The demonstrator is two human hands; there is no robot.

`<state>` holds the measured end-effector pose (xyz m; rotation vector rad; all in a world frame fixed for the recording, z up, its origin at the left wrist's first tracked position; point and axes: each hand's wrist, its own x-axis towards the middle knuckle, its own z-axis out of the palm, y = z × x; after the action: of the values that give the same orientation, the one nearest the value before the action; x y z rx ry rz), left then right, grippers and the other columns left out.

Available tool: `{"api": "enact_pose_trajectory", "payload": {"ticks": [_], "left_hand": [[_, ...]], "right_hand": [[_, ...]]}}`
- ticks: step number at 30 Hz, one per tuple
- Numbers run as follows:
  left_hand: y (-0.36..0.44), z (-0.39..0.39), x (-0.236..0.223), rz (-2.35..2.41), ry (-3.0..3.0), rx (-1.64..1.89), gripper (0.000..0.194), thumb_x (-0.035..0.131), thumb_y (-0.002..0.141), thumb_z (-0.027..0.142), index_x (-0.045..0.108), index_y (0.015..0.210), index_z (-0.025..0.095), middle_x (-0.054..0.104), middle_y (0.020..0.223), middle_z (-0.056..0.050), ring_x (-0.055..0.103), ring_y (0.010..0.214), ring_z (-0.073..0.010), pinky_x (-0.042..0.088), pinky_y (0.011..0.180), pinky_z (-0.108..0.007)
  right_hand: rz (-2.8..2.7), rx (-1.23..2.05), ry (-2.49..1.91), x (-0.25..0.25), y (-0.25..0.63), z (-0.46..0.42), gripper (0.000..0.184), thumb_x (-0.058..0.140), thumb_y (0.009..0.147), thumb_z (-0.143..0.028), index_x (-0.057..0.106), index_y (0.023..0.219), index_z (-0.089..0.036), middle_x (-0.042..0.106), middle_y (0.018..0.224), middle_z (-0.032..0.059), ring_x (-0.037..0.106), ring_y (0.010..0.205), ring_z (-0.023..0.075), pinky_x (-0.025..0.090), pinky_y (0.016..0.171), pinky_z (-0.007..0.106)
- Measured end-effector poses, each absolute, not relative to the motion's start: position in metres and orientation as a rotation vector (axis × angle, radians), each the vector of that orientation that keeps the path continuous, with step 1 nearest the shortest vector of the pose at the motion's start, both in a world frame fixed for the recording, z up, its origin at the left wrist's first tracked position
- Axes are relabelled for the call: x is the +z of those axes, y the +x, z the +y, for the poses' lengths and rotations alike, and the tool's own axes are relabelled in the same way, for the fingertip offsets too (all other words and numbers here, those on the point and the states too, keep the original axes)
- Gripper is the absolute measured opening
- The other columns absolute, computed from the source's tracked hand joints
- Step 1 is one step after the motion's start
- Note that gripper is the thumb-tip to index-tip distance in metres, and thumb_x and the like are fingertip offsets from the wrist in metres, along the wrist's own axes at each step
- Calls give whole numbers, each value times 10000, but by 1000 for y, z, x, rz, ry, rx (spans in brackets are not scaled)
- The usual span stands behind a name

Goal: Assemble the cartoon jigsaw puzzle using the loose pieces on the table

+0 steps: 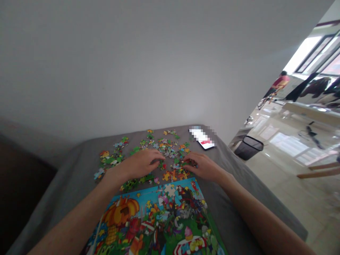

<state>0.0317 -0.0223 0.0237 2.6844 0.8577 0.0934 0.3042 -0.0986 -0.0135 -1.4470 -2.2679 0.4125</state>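
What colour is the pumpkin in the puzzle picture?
The pumpkin is orange and yellow, shown in the head view.

This is a large, bright indoor room, more like a shared studio or open office than a home, though the pictures don't settle it. The grey-covered table (63, 166) stands against a white wall (132, 71). Right of the table are a wastebasket (248, 147) and a glossy tiled floor (281, 166). Farther beyond it are a long white desk (310, 111), tall windows (310, 53) and a person (278, 83) in a pink top.
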Motion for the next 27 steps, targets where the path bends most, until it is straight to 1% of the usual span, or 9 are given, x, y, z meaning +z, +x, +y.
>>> {"api": "enact_pose_trajectory", "payload": {"ticks": [3,5,9,12,15,20,23,25,27], "left_hand": [[40,-29,15,780,2740,118,305,507,950,268,710,1171,213,675,1256,-68,602,1171,-225,448,1039,-361],[42,-30,10,743,2758,99,278,556,934,265,718,1156,221,666,1267,-68,595,1182,-238,444,1040,-372],[40,-26,6,743,2765,28,268,581,913,222,724,1139,237,679,1230,-63,624,1126,-239,465,994,-367],[36,-23,11,809,2747,3,326,610,905,252,683,1222,227,681,1212,-76,627,1111,-255,477,967,-374],[33,-23,15,848,2695,-46,401,648,886,258,639,1284,213,657,1267,-86,599,1170,-267,452,1012,-383],[29,-19,11,829,2653,-29,468,656,868,207,595,1332,223,641,1302,-69,568,1218,-250,413,1047,-363],[26,-14,8,835,2632,-15,484,667,860,227,586,1337,232,672,1210,-53,601,1134,-233,440,980,-331],[23,-12,10,877,2617,-34,474,682,853,275,599,1319,236,691,1112,-43,625,1039,-224,461,913,-317],[21,-10,14,926,2617,-40,476,686,850,314,604,1312,237,690,1068,-42,630,995,-224,466,883,-314]], "right_hand": [[-2363,347,-1376,-18,295,-100,272,623,941,-358,649,1181,-233,682,1167,85,597,1141,241,448,1001,381],[-2359,302,-1389,-17,298,-99,261,598,954,-339,651,1186,-231,681,1170,87,591,1153,243,438,1023,393],[-2215,264,-1496,-11,323,-93,242,504,986,-281,674,1135,-195,703,1059,93,642,982,217,488,887,351],[-2149,257,-1597,-10,340,-89,257,503,964,-261,681,1138,-198,718,994,79,641,849,196,488,790,330],[-2136,273,-1649,-11,346,-88,265,503,953,-269,690,1129,-204,727,957,66,626,770,182,474,730,315],[-2141,271,-1648,-11,344,-89,273,493,955,-272,696,1122,-197,734,945,67,623,737,174,471,723,310],[-2131,260,-1647,-10,346,-89,271,499,949,-267,698,1124,-207,734,955,62,627,756,173,478,749,311],[-2128,264,-1645,-11,347,-89,273,499,946,-263,699,1122,-204,733,955,65,629,772,177,481,757,312],[-2131,274,-1646,-11,347,-89,275,499,944,-259,700,1121,-197,733,948,69,633,783,182,480,757,313]]}}
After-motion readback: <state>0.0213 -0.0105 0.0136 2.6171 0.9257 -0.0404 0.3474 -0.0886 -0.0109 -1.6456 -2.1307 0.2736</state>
